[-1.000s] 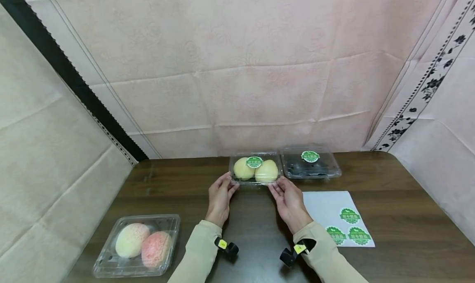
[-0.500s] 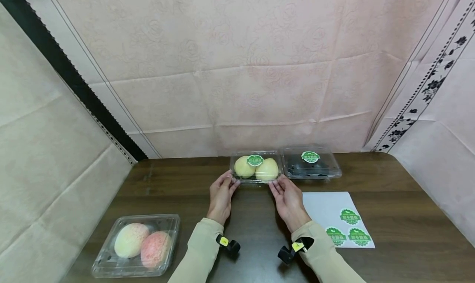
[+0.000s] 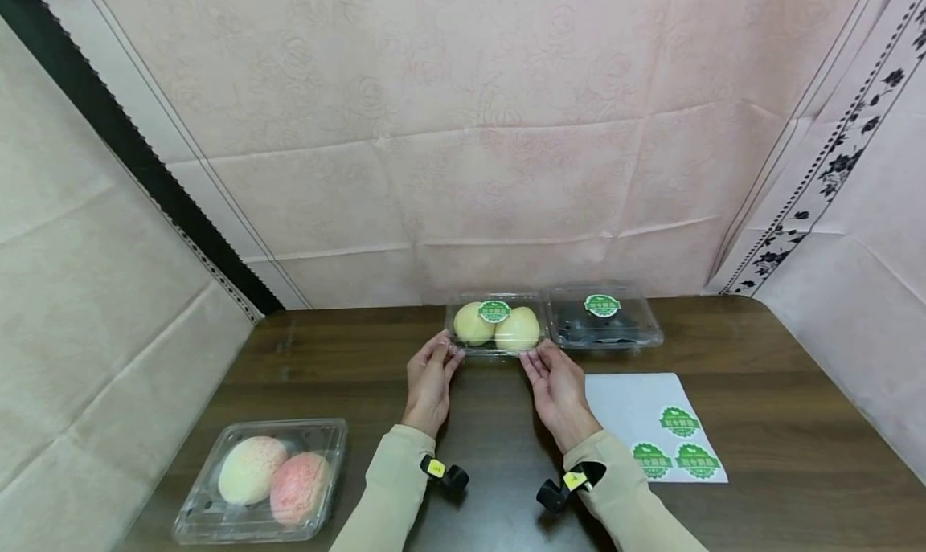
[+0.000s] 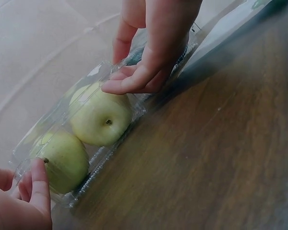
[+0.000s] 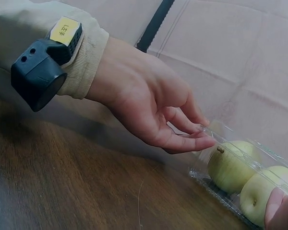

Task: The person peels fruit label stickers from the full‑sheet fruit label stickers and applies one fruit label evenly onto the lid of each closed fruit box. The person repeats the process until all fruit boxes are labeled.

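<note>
Near the table's back edge, a clear plastic clamshell box (image 3: 493, 354) holds two round pale green fruits (image 3: 517, 329), with a green-and-white label (image 3: 495, 311) on the lid. My left hand (image 3: 428, 385) pinches the box's near left corner. At the near right corner, my right hand (image 3: 561, 393) pinches its rim between thumb and fingers. In the left wrist view the lid lies down over the fruits, and the right hand (image 4: 156, 43) partly covers that end. The left hand (image 5: 149, 98) also shows in the right wrist view, fingertips at the box corner.
Right beside it stands another labelled clear box (image 3: 604, 327) with dark contents. A white sheet (image 3: 629, 407) with several green stickers (image 3: 679, 422) lies at the right. Front left, a clear box (image 3: 191, 528) holds one pale and one pink round fruit. A cloth wall (image 3: 463, 174) rises behind the table.
The hands and the box they hold have stayed nearly in place, with only slight shifts; the view has moved a little.
</note>
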### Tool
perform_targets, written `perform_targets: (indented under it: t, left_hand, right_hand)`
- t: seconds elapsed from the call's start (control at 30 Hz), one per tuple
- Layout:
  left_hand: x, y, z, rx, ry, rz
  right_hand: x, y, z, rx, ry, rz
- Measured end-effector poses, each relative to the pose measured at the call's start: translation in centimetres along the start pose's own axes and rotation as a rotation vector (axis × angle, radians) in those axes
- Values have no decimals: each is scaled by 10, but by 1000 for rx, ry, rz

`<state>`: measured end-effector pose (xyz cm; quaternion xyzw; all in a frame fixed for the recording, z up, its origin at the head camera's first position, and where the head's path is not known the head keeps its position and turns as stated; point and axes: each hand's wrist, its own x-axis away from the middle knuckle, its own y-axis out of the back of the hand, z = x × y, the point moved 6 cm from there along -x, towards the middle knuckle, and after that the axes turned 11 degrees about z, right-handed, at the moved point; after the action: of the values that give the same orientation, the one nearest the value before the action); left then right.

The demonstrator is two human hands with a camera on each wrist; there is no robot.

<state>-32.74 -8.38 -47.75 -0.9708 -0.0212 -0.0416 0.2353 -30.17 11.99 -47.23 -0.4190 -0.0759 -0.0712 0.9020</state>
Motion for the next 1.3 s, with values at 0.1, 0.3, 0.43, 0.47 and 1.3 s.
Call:
perform_targets:
  t: [0.1, 0.3, 0.43, 0.47, 1.3]
  left_hand:
    - [-1, 1, 1, -3, -5, 4]
    - [-3, 1, 3, 3, -14, 7]
    - [-4, 2, 0, 10, -2, 14]
    - [-4, 2, -1, 11, 2, 16]
    - [89, 5, -89, -158, 116, 200]
  right_hand:
    - [-1, 1, 0, 17, 0, 13]
    - [-2, 1, 0, 22, 11, 25]
    - [-2, 1, 1, 16, 4, 22]
    - [-2, 1, 2, 12, -4, 20]
    - [60, -9, 22, 490, -196, 160]
